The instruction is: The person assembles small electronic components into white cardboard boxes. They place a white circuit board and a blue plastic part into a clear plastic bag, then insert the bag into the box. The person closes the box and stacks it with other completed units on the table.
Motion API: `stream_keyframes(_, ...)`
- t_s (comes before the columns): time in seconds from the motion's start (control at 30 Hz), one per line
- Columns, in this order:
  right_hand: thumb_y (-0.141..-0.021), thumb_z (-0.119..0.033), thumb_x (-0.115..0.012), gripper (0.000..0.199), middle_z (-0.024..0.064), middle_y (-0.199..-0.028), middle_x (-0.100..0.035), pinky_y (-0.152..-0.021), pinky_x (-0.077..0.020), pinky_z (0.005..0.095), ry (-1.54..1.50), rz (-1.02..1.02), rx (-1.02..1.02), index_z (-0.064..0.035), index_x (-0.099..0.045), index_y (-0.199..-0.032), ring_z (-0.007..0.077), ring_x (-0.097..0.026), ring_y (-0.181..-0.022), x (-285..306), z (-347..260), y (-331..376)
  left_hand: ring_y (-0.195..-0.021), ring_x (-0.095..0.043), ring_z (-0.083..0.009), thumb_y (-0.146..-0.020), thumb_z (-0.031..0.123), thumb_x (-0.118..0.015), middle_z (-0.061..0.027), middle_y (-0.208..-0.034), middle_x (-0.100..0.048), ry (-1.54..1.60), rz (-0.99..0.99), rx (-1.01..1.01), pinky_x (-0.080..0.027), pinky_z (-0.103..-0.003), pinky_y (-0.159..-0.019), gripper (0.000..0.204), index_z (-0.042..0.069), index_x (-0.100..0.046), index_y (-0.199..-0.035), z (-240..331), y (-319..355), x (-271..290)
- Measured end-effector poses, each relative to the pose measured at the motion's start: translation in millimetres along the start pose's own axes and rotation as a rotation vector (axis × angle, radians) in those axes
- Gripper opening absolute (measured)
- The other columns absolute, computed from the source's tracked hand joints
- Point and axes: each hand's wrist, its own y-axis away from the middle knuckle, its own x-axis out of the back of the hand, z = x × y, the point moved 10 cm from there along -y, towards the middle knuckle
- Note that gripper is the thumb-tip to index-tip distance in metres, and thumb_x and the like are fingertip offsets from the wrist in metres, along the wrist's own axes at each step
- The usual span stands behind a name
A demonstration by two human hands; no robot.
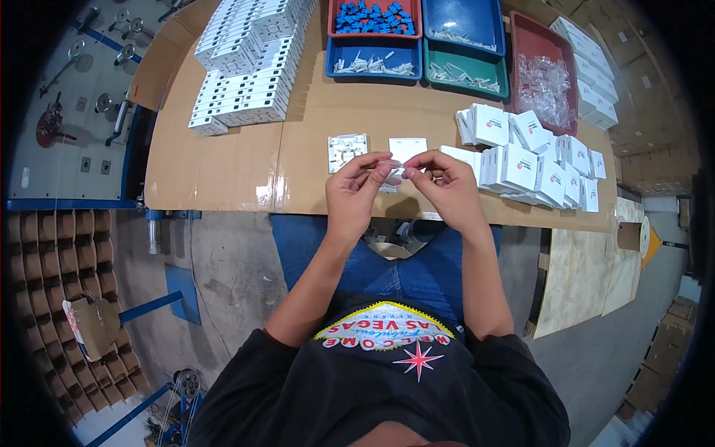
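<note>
Fingertips of both hands meet over the table edge, the left hand (357, 195) and right hand (445, 192) pinching a small clear plastic bag (390, 165) between thumbs and forefingers; it looks light, limp and slick, so a grip on its top edge seems best; just beyond the fingertips lie a white faceplate (348, 151) and a white card (407, 148) on the cardboard-covered table (223, 171); small white boxes (536, 160) are heaped right of the right fingers.

Bare counter (223, 171) left of both hands, open reach. Right blocked by small white boxes (536, 164). Ahead: two white plates (348, 151), then trays (372, 59); stacked boxes (246, 67) far left.
</note>
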Motion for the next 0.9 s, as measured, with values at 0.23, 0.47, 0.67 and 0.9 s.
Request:
stream_keyframes(0.23, -0.092, -0.007, -0.075, 0.012, -0.006, -0.076, -0.063, -0.056, -0.0357, 0.0193, 0.026, 0.074, 0.048, -0.0005, -0.074, -0.102, -0.0009, -0.048, -0.065, 0, -6, 3, -0.094, -0.071, -0.0137, -0.1, 0.008, -0.071, -0.0102, -0.105, -0.076, 0.023, 0.019, 0.009, -0.058, -0.026, -0.085, 0.019, -0.005, -0.072, -0.114, -7, 1, 7)
stream_keyframes(0.47, -0.091, -0.006, -0.075, 0.01, -0.0054, -0.077, -0.066, -0.054, -0.0344, 0.0185, 0.052, 0.134, 0.09, -0.0012, -0.075, -0.1, -0.0017, -0.048, -0.063, 2, -2, 4, -0.091, -0.071, -0.0123, -0.1, 0.008, -0.071, -0.0092, -0.101, -0.076, 0.045, 0.036, -0.028, -0.058, -0.025, -0.083, 0.017, -0.005, -0.073, -0.112, -5, 2, 7)
stream_keyframes(0.67, -0.091, -0.004, -0.075, 0.012, -0.0053, -0.086, -0.068, -0.054, -0.0345, 0.0183, -0.071, 0.111, 0.088, -0.0025, -0.075, -0.103, -0.0018, -0.047, -0.064, -4, -12, 5, -0.094, -0.071, -0.0115, -0.099, 0.005, -0.071, -0.0087, -0.102, -0.076, 0.046, 0.034, -0.011, -0.057, -0.024, -0.086, 0.017, -0.006, -0.073, -0.113, -3, 4, 8)
stream_keyframes(0.9, -0.093, -0.005, -0.074, 0.011, -0.006, -0.082, -0.066, -0.056, -0.0364, 0.0189, -0.016, 0.092, 0.111, -0.0025, -0.073, -0.104, -0.0015, -0.048, -0.065, -8, -6, 3, -0.097, -0.071, -0.0128, -0.099, 0.004, -0.07, -0.0098, -0.106, -0.077, 0.055, 0.015, 0.002, -0.057, -0.025, -0.089, 0.019, -0.006, -0.073, -0.115, -8, 4, 8)
